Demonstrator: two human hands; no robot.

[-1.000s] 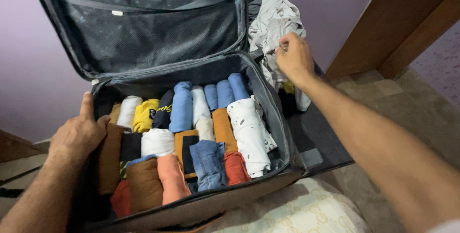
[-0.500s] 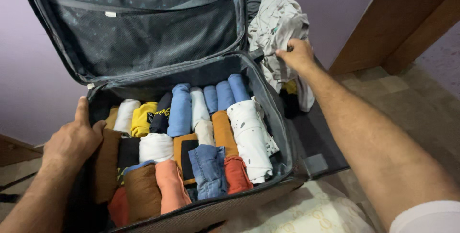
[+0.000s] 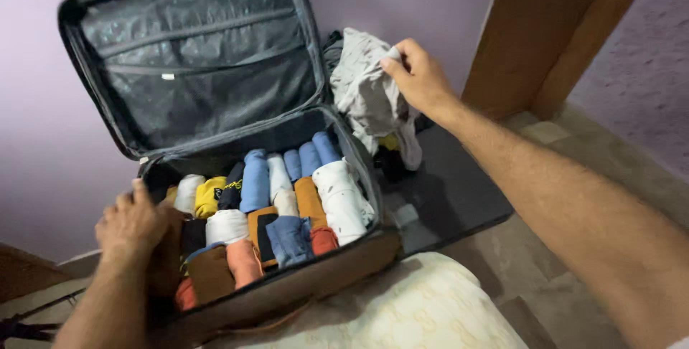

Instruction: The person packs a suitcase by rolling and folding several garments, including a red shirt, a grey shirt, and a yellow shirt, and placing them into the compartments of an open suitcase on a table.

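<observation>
Right of the open suitcase [image 3: 215,148], the right hand [image 3: 420,80] has its fingers pinched on a pale grey garment [image 3: 366,94] atop the clothes pile; the left hand [image 3: 133,223] grips the suitcase's left edge beside rolled clothes [image 3: 273,205].

A small white rectangular label [image 3: 167,76] sits on the mesh pocket inside the suitcase lid [image 3: 93,98]. A rolled yellow garment [image 3: 206,195] in the suitcase's back row bears a dark print, too small to make out. No packages, signs or screens show.
</observation>
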